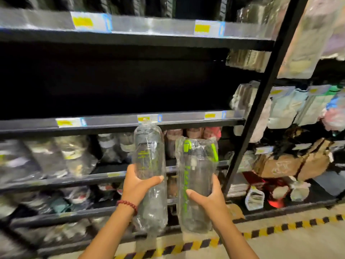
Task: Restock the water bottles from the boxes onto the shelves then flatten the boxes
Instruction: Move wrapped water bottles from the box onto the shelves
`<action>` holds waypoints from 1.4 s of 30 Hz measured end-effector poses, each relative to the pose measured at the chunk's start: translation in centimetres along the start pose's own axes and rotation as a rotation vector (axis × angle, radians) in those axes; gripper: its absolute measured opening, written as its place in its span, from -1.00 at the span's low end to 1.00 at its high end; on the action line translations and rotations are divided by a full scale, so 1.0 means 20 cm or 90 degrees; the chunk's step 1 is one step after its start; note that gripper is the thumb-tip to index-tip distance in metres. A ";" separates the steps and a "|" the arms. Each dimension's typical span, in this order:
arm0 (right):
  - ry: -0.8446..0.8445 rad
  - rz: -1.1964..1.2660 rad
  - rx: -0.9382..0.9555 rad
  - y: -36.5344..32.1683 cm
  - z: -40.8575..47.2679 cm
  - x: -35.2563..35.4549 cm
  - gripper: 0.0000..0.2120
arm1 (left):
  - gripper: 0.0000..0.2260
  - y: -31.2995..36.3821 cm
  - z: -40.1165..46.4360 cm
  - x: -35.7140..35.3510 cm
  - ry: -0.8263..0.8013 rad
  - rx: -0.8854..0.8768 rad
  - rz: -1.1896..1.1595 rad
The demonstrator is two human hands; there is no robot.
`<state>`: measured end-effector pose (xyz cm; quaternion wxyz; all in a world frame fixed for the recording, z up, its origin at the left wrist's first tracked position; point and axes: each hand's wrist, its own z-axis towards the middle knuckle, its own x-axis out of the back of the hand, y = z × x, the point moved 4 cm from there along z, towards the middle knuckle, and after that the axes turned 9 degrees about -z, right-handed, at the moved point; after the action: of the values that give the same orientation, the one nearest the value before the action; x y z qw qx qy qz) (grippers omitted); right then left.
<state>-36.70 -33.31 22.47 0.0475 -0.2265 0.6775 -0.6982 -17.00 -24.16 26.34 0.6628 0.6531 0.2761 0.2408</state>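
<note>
- Two clear plastic water bottles, each sealed in a crinkled transparent bag, are held upright and side by side in front of a dark metal store shelving unit; no boxes are in view.
- The left hand, a red beaded bracelet at its wrist, is wrapped round the middle of the clear bagged bottle with a dark cap, thumb across the front.
- The right hand is clamped on the lower half of the clear bagged bottle with lime-green lid and strap, thumb toward the centre.
- Both long axes are seen running near vertical, caps up; the two bottles stand just beside each other without clear contact.
- The deciding relation: the wide, dark, unfilled shelf bay lies above and beyond both hands, its price-tag rail level with the top of the left-hand bottle.
- The left-hand bottle is carried higher, so it is judged the nearer to that bay and likely to be set down first.
- A lift up and forward over the rail is judged necessary, with the bottles kept upright so that the bases land flat.
- Packaged goods, blurred, are seen on the lower shelves; yellow-and-black hazard tape is seen along the pale floor.
</note>
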 end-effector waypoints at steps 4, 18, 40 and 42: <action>-0.075 -0.001 0.001 -0.03 0.08 -0.31 -0.01 | -0.29 -0.06 0.07 0.33 0.067 0.010 0.016; -0.158 -0.105 -0.129 0.01 0.33 -1.18 0.09 | -0.15 -0.44 0.56 1.06 0.112 0.132 0.042; -0.112 -0.469 0.154 0.04 1.12 -0.93 -0.18 | -0.44 -0.69 1.08 0.44 0.412 0.016 -0.284; -0.112 -0.443 0.160 0.05 1.19 -0.89 -0.33 | -0.44 -0.73 1.13 0.41 0.434 -0.001 -0.325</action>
<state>-12.01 -48.72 16.54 -0.1072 -0.4944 0.4622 -0.7283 3.81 -35.58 11.21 0.5724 0.4465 0.6320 0.2714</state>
